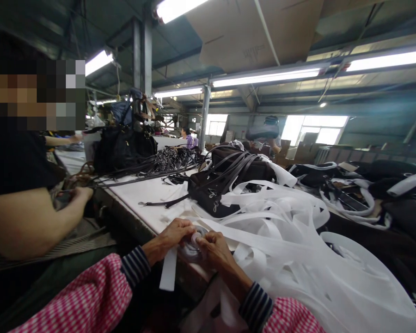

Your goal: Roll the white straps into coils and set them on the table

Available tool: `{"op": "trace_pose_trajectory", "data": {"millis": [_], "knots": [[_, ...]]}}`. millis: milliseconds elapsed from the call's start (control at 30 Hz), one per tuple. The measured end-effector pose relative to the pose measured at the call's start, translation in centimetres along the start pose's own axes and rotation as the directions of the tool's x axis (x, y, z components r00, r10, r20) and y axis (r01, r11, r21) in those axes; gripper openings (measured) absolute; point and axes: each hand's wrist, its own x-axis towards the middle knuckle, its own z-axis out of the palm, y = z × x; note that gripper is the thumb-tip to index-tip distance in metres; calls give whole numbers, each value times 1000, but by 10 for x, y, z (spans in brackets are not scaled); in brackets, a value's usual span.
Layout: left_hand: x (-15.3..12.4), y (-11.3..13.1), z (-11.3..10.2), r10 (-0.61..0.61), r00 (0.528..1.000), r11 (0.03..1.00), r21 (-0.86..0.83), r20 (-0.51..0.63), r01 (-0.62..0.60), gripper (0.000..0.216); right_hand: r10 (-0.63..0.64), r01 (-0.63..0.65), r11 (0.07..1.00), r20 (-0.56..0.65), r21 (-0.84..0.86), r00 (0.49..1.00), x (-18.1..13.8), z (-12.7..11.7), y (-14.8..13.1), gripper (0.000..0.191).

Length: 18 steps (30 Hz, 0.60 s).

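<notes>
Checked red-and-white sleeves with striped cuffs fill the bottom of my view, both forearms angling up toward the table edge (135, 217). My left hand (173, 233) comes in from the left with the wrist bent and the knuckles up. My right hand (215, 247) meets it from the other side, back of the hand toward me. The fingers of both are curled in and pressed together, pinching a white strap (193, 244) bunched into a small wad between them, right at the near edge of the table. One loose end of it hangs down over the edge below my left hand.

Just beyond my right hand lies a heap of white strips (284, 222), and behind that a black bag (215, 192). To my left, a co-worker's bare forearm (27, 222) reaches toward black straps (152, 169) on the table.
</notes>
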Motion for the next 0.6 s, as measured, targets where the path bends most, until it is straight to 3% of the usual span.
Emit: {"op": "trace_pose_trajectory", "data": {"millis": [233, 600], "knots": [[2, 12, -7, -15, 996, 1000, 25, 85, 13, 41, 28, -28, 1000, -15, 2, 999, 1, -1, -4, 29], [3, 1, 1, 1, 1000, 1000, 25, -25, -1, 28, 65, -68, 996, -50, -61, 997, 0, -1, -12, 25]]}}
